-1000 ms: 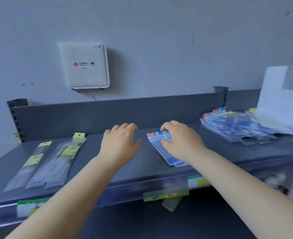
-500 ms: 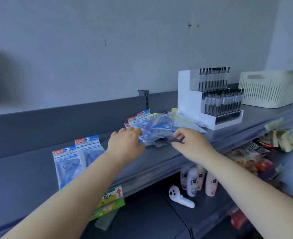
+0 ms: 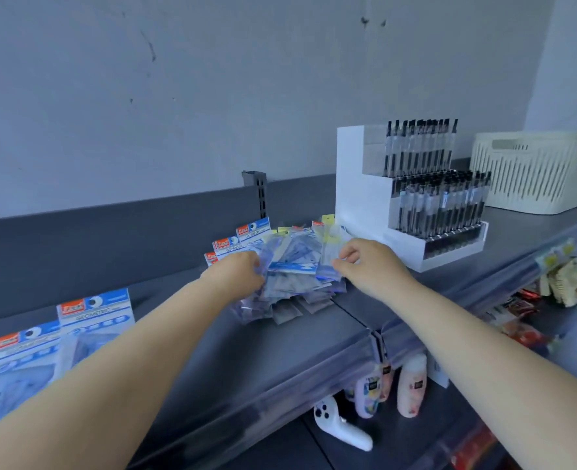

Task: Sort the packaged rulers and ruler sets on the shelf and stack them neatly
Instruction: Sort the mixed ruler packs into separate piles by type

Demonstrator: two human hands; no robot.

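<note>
Left hand fingers grasping heaped ruler packets, right hand fingers pinching one packet, pen display just beside

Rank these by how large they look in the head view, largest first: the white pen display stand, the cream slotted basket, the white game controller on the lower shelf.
1. White pen display stand.
2. Cream slotted basket, though cut off at the frame edge and farther away.
3. White game controller, clearly smallest.
</note>
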